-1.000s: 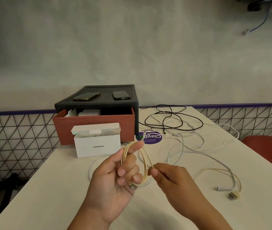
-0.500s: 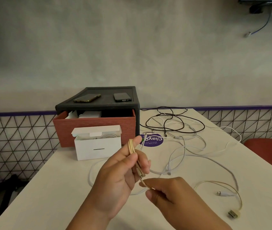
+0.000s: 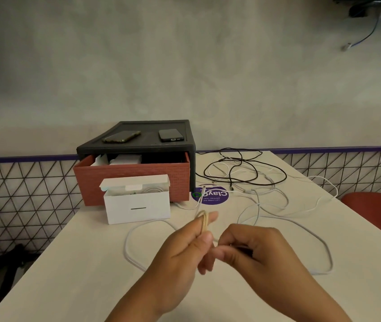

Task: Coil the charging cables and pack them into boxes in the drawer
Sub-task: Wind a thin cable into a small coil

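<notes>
Left hand (image 3: 185, 252) raised, fingers curled round a thin beige cable coil (image 3: 204, 220) — right hand (image 3: 254, 249) just beside, fingertips pinching its strand.

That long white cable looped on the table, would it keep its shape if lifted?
Probably not: the long white cable lies in loose, uneven curves, so it looks floppy. Being thin, it is likely light. It might drag neighbours, since it runs toward the tangle of black and white cables.
</notes>
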The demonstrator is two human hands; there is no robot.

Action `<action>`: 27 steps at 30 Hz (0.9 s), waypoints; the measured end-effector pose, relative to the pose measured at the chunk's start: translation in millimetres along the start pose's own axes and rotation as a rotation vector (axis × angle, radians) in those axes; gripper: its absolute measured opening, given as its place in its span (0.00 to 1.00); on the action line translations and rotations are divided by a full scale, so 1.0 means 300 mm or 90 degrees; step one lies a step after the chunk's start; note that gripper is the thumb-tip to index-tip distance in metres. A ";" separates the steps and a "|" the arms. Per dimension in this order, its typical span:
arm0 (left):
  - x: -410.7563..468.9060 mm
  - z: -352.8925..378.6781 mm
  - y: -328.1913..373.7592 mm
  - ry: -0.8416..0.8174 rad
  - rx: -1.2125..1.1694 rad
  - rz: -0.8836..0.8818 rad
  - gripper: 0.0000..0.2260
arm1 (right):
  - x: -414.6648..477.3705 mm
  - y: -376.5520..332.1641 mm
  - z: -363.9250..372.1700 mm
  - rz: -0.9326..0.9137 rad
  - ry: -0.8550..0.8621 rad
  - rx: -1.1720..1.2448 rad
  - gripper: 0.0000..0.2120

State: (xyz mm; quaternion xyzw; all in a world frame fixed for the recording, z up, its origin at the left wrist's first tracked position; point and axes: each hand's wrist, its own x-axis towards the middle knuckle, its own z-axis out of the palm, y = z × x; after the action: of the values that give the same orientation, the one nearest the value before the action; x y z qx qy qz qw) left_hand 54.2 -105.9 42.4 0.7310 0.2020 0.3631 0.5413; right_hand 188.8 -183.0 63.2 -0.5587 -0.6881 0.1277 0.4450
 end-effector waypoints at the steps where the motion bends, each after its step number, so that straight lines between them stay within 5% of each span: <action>1: -0.005 0.000 0.006 -0.011 -0.003 -0.001 0.15 | 0.003 -0.002 -0.004 0.004 0.026 0.021 0.11; 11: -0.018 -0.017 0.042 -0.101 -0.144 -0.047 0.11 | 0.020 0.026 0.008 0.056 0.133 0.153 0.09; 14: -0.020 -0.017 0.044 -0.066 -0.276 -0.064 0.10 | 0.016 0.046 0.022 0.057 0.092 0.133 0.19; 17: -0.023 -0.017 0.039 -0.059 -0.388 -0.076 0.10 | 0.006 0.050 0.043 0.108 0.055 0.281 0.26; 21: -0.029 -0.015 0.038 -0.081 -0.542 -0.103 0.15 | 0.005 0.018 0.062 0.143 0.020 0.442 0.15; 26: -0.006 -0.036 0.008 -0.166 -0.725 -0.033 0.18 | -0.003 0.043 0.086 0.200 -0.010 0.422 0.16; 27: -0.007 -0.043 0.010 -0.109 -0.696 -0.016 0.19 | -0.007 0.049 0.089 0.201 -0.025 0.397 0.16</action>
State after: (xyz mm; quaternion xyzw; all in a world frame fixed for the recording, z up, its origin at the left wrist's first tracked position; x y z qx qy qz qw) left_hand 42.8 -100.0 46.6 0.3678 -0.0520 0.3475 0.8610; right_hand 178.2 -171.1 37.0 -0.4930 -0.5292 0.4098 0.5559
